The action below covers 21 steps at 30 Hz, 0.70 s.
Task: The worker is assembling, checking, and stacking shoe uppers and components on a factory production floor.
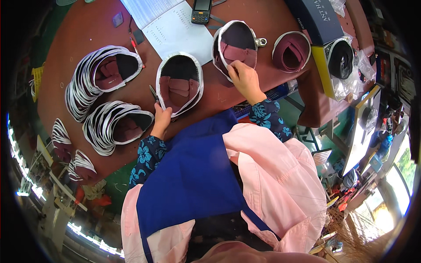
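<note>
My left hand (162, 119) is closed at the near left edge of a shoe upper (179, 87), maroon and black inside with a white rim. A thin dark pointed tool (153, 92) sticks up beside those fingers; whether the hand grips it too, I cannot tell. To the right, my right hand (246, 80) pinches the near rim of a second shoe upper (239, 41), which stands tilted with its opening facing me. Two nested rows of similar uppers, a far row (83, 83) and a near row (103, 129), lie left of my left hand.
Maroon cloth covers the table (210, 94). An open notebook (175, 33), a handheld keypad device (201, 12) and a red pen (134, 45) lie toward the far side. Another rolled upper (291, 51) stands right, near a dark box (318, 22) and a black tape roll (340, 59).
</note>
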Each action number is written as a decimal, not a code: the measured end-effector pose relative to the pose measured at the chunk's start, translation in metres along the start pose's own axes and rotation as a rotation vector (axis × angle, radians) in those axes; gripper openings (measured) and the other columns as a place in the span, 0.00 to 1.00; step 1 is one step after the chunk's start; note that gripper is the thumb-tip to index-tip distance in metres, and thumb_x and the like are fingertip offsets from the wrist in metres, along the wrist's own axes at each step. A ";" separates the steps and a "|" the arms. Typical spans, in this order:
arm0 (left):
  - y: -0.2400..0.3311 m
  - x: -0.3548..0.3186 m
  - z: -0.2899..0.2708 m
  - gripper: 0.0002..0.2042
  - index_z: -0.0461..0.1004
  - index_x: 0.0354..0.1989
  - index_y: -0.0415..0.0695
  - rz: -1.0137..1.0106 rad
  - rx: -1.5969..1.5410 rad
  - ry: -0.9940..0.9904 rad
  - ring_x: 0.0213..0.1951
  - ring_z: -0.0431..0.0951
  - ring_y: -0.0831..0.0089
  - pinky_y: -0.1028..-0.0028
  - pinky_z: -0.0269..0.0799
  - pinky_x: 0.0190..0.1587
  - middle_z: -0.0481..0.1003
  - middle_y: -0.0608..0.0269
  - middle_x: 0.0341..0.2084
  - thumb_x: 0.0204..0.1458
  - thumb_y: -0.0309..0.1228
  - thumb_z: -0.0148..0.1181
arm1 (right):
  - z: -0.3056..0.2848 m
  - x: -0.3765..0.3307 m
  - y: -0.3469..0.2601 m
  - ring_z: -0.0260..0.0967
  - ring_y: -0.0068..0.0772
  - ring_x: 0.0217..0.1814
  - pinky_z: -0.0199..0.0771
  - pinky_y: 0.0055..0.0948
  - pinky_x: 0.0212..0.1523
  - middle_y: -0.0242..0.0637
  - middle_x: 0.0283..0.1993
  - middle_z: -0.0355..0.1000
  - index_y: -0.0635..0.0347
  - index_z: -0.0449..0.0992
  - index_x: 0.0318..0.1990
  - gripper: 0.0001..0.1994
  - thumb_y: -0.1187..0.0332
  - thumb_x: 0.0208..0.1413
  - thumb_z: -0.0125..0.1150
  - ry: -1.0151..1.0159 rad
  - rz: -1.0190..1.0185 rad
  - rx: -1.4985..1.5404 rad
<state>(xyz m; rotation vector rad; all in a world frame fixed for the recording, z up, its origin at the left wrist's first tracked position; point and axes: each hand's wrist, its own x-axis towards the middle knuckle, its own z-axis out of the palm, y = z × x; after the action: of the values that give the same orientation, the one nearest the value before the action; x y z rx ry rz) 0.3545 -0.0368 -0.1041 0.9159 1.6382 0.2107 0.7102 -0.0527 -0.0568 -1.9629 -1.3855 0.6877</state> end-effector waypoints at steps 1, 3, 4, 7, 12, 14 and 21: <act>-0.006 0.001 -0.002 0.32 0.52 0.65 0.34 -0.002 -0.001 0.005 0.40 0.76 0.66 0.69 0.77 0.39 0.70 0.49 0.47 0.49 0.24 0.51 | -0.002 0.000 0.000 0.75 0.53 0.31 0.74 0.46 0.32 0.45 0.29 0.76 0.59 0.72 0.32 0.15 0.57 0.56 0.65 -0.100 0.003 0.022; -0.007 -0.001 -0.002 0.32 0.52 0.65 0.32 0.042 -0.065 0.017 0.40 0.74 0.69 0.72 0.73 0.38 0.70 0.50 0.46 0.48 0.23 0.50 | -0.003 -0.005 0.005 0.75 0.54 0.32 0.73 0.48 0.35 0.46 0.29 0.76 0.59 0.73 0.33 0.18 0.52 0.55 0.65 -0.196 -0.032 -0.072; -0.007 -0.001 -0.002 0.32 0.52 0.65 0.32 0.041 -0.068 0.024 0.40 0.74 0.69 0.72 0.73 0.38 0.70 0.50 0.46 0.48 0.23 0.50 | -0.002 -0.007 0.006 0.75 0.55 0.32 0.73 0.49 0.37 0.47 0.29 0.76 0.60 0.74 0.34 0.21 0.47 0.54 0.65 -0.290 -0.066 -0.167; -0.008 -0.006 -0.001 0.33 0.52 0.66 0.34 0.053 -0.065 -0.002 0.41 0.73 0.68 0.72 0.73 0.43 0.70 0.50 0.47 0.47 0.22 0.50 | 0.009 -0.011 0.024 0.76 0.51 0.37 0.72 0.45 0.42 0.45 0.32 0.76 0.59 0.74 0.36 0.23 0.48 0.47 0.70 -0.413 -0.130 -0.363; -0.026 -0.014 -0.013 0.30 0.60 0.63 0.37 0.193 -0.039 -0.052 0.42 0.73 0.69 0.73 0.70 0.47 0.71 0.56 0.46 0.46 0.22 0.50 | 0.014 -0.008 0.012 0.75 0.48 0.45 0.71 0.44 0.43 0.44 0.41 0.74 0.58 0.72 0.41 0.25 0.54 0.39 0.76 -0.530 -0.206 -0.485; -0.031 -0.026 -0.016 0.29 0.62 0.62 0.37 0.181 -0.104 -0.029 0.44 0.73 0.70 0.74 0.69 0.48 0.72 0.58 0.46 0.46 0.21 0.50 | 0.013 -0.005 0.012 0.74 0.49 0.50 0.71 0.46 0.45 0.45 0.44 0.74 0.57 0.70 0.44 0.28 0.58 0.37 0.78 -0.618 -0.186 -0.498; -0.036 -0.080 -0.041 0.31 0.65 0.60 0.37 0.137 -0.495 -0.132 0.40 0.68 0.74 0.74 0.68 0.45 0.69 0.65 0.42 0.41 0.25 0.57 | 0.047 0.037 0.093 0.71 0.64 0.48 0.71 0.52 0.48 0.59 0.43 0.75 0.68 0.75 0.44 0.25 0.62 0.40 0.72 -0.875 -0.250 -0.290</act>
<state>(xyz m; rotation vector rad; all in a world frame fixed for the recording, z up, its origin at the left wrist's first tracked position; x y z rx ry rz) 0.3019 -0.1000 -0.0524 0.6441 1.3160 0.6082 0.7455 -0.0309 -0.1589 -1.6883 -2.3012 1.3773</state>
